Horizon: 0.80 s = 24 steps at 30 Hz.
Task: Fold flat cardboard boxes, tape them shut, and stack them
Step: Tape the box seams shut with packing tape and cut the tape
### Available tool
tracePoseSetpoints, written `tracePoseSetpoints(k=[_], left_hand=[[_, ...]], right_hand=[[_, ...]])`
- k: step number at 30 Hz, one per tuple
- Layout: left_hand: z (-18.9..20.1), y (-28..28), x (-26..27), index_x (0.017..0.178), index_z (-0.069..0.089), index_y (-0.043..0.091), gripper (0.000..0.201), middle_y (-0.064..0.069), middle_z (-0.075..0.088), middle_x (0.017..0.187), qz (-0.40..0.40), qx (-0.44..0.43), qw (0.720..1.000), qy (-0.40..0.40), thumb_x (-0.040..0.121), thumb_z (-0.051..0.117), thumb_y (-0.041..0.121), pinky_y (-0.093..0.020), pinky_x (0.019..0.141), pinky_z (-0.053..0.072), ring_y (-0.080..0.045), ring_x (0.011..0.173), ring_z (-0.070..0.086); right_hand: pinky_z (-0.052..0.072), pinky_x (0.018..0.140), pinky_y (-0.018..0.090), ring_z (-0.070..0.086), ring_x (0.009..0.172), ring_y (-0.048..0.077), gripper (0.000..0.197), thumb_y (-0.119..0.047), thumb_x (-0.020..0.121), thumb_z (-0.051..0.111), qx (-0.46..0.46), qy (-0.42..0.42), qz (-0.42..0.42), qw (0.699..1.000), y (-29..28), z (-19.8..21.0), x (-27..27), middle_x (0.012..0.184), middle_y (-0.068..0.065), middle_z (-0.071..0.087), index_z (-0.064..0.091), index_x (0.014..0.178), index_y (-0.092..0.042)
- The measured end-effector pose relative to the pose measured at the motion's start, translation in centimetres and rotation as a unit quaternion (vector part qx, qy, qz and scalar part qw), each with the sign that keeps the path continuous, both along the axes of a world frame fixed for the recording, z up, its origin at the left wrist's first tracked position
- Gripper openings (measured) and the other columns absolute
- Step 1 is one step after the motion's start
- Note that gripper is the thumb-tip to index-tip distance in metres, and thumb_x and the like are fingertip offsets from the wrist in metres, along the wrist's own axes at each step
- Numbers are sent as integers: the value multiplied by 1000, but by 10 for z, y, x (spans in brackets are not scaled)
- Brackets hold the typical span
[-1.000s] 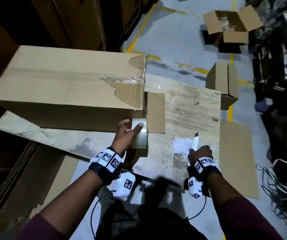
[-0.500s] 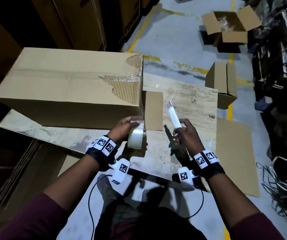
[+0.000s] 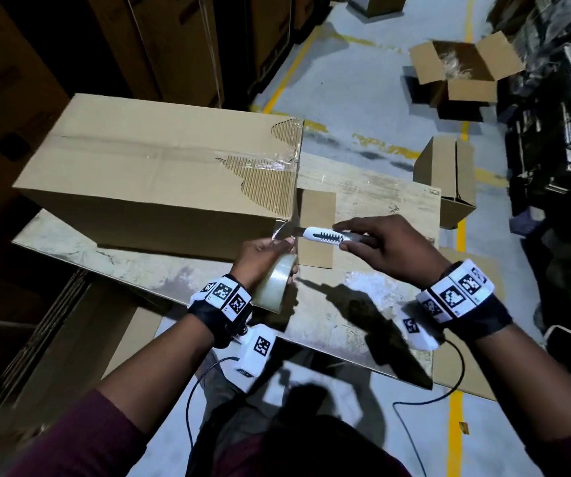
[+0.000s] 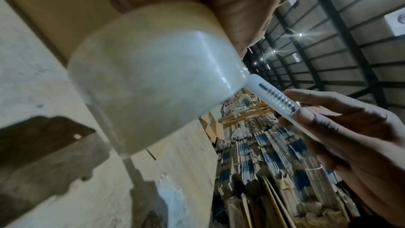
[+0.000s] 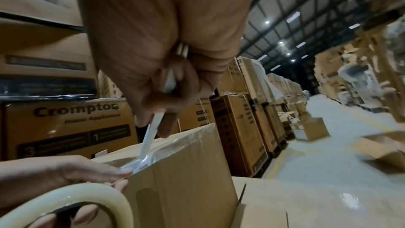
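Two hands meet at the box (image 3: 160, 173) corner | right hand (image 3: 385, 247), off the table a second ago, now grips the knife (image 3: 325, 235) against the tape strand | left hand (image 3: 263, 253) holds the tape roll (image 3: 273, 282) | cut looks imminent, sealing nearly done

Warehouse interior. Grey concrete floor (image 3: 356, 80) with yellow lane lines (image 3: 285, 75) at 12 o'clock. Tall stacks of printed appliance cartons (image 5: 65, 124) line an aisle; steel-framed roof (image 4: 342, 29) with strip lights above. Bundled flat cardboard (image 4: 263, 162) stacked at 3 o'clock.
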<state>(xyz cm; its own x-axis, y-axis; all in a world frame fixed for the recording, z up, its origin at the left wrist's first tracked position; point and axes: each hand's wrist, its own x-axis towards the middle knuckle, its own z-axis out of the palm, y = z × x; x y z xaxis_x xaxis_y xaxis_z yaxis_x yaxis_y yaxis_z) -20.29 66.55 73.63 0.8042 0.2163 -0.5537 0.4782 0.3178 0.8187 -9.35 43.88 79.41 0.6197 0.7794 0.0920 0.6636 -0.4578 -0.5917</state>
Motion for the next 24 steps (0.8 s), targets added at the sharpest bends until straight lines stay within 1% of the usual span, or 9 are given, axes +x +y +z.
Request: tracePoseSetpoints(k=[2, 4, 6, 9, 12, 14, 16, 21, 24], left_hand=[[1, -2, -2, 100, 67, -4, 26, -23, 67, 76, 9, -41, 999, -13, 91, 71, 20, -28, 48, 53, -24, 51, 63], [0, -3, -4, 100, 69, -1, 27, -24, 69, 82, 13, -47, 999, -12, 89, 74, 23, -29, 53, 54, -25, 56, 64], [3, -3, -6, 98, 68, -1, 23, -23, 69, 80, 15, -45, 999, -9, 90, 72, 21, -29, 53, 55, -24, 56, 64], [7, -4, -8, 93, 67, 0, 16, -19, 68, 74, 11, -52, 998, -16, 93, 68, 16, -28, 48, 54, -23, 51, 63], [8, -3, -10, 91, 66, 0, 13, -17, 69, 69, 8, -48, 999, -15, 93, 68, 13, -27, 45, 54, -22, 49, 63], [7, -2, -10, 97, 66, -1, 17, -20, 69, 74, 5, -60, 998, -12, 92, 68, 15, -29, 48, 55, -25, 53, 64], [7, -1, -11, 104, 65, -2, 23, -23, 69, 78, 0, -65, 998, -6, 92, 70, 17, -31, 50, 54, -26, 55, 64], [8, 0, -13, 103, 65, 0, 24, -25, 67, 79, -13, -69, 998, -5, 91, 71, 20, -30, 48, 52, -26, 51, 63], [10, 3, -13, 99, 64, 0, 21, -23, 67, 75, -20, -89, 996, -14, 92, 70, 18, -29, 46, 53, -25, 50, 63]], right_hand=[[53, 66, 34, 69, 77, 14, 29, -27, 95, 70, -24, -54, 38, 998, 3, 11, 7, 98, -4, 77, 72, 124, -23], [50, 61, 36, 67, 75, 21, 30, -28, 95, 69, -53, -112, 80, 989, 10, 19, 11, 93, -2, 75, 72, 126, -26], [49, 57, 37, 65, 74, 26, 31, -28, 94, 69, -74, -158, 102, 979, 17, 27, 12, 88, -1, 72, 72, 125, -29], [51, 58, 40, 66, 81, 31, 33, -27, 95, 67, -113, -183, 118, 970, 28, 38, 8, 92, 1, 71, 69, 128, -34], [47, 61, 37, 65, 92, 31, 36, -30, 100, 59, -176, -198, 136, 954, 42, 44, 0, 101, 0, 69, 63, 134, -39], [39, 63, 32, 64, 97, 28, 35, -32, 103, 54, -206, -209, 138, 946, 49, 49, -4, 105, -2, 68, 60, 136, -42], [37, 64, 31, 63, 101, 26, 35, -33, 105, 51, -246, -226, 134, 933, 53, 54, -8, 108, -5, 66, 58, 137, -43], [29, 58, 29, 64, 96, 25, 32, -25, 105, 47, -360, -304, 160, 868, 62, 52, -14, 110, -4, 67, 59, 133, -36], [33, 58, 32, 62, 94, 26, 26, -20, 102, 49, -367, -284, 148, 873, 46, 36, -9, 110, 1, 62, 55, 128, -22]])
